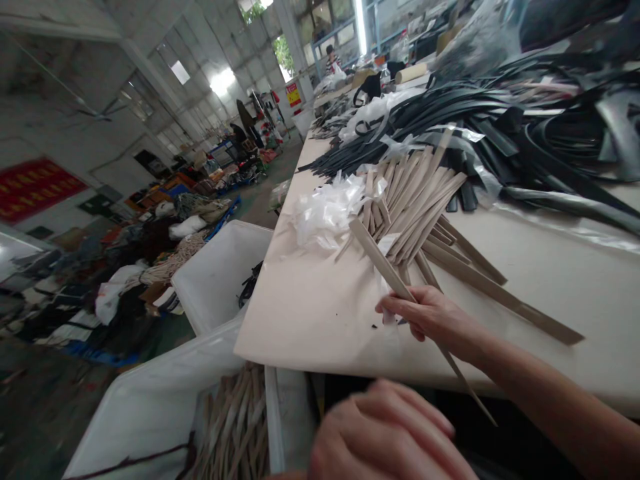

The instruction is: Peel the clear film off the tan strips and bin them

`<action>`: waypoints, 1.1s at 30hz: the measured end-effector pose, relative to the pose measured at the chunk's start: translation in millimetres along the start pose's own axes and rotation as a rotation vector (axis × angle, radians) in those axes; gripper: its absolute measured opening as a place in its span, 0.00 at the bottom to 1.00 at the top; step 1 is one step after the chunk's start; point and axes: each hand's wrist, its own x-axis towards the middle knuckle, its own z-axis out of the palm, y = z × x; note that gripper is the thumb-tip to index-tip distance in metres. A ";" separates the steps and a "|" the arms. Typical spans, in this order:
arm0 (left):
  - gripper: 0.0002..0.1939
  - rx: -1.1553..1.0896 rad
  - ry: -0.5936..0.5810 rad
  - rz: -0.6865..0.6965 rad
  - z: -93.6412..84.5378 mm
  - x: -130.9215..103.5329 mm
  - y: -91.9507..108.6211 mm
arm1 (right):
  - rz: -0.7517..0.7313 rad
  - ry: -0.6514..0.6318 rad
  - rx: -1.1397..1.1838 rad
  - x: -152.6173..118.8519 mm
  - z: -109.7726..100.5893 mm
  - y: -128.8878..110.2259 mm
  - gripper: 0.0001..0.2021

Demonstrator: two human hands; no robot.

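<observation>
My right hand (425, 312), above the table's front edge, grips a long flat beige strip (377, 257) whose other end hangs down past the edge. Low in the view my left hand (385, 433) is blurred, its fingers curled; whatever it may hold is hidden. Beyond my right hand lies a heap of beige strips (415, 200) on the pale table (310, 313). More loose beige strips (520, 307) stretch to the right. Crumpled clear plastic (330, 210) lies left of the heap.
Long black strips (430, 107) cover the back of the table. Left of the table stand a white bin (210, 273) and a nearer white bin (145, 400) with beige strips inside. A person (331, 59) is far off at the back.
</observation>
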 end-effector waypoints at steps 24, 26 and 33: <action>0.16 -0.749 0.019 -0.537 22.2 77.4 -63.7 | -0.171 0.161 -0.098 -61.6 -31.0 15.2 0.27; 0.17 -0.808 0.095 -0.518 26.1 79.1 -65.7 | -0.130 0.119 -0.051 -65.5 -29.6 24.2 0.27; 0.13 -0.922 0.130 -0.434 42.6 78.5 -62.4 | -0.120 0.105 0.098 -49.2 2.7 33.6 0.22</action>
